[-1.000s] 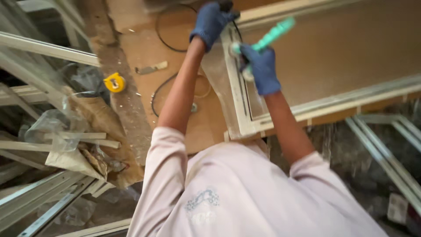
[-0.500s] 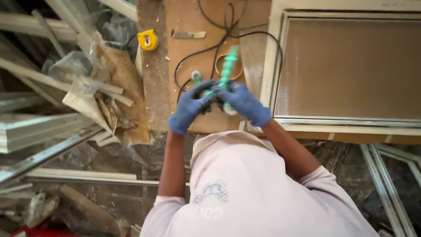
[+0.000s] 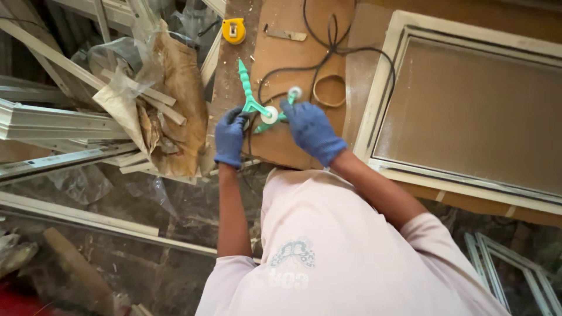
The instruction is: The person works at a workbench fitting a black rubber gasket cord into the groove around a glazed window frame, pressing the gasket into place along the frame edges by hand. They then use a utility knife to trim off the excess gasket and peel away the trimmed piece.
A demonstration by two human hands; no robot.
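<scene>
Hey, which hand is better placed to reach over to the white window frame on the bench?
Probably the right hand: it sits nearer the window frame, while the left hand is farther off, on the far side of the green roller tool.

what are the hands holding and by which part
A green roller tool with white wheels: left hand grips its lower handle end, right hand holds the wheeled end.

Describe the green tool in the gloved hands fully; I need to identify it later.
The green tool looks plastic: a ridged, tapering handle pointing up and away, joined to a second short arm, each carrying a small white wheel. The left hand grips near its base; the right hand pinches the far wheel. It is held above the brown board.
</scene>
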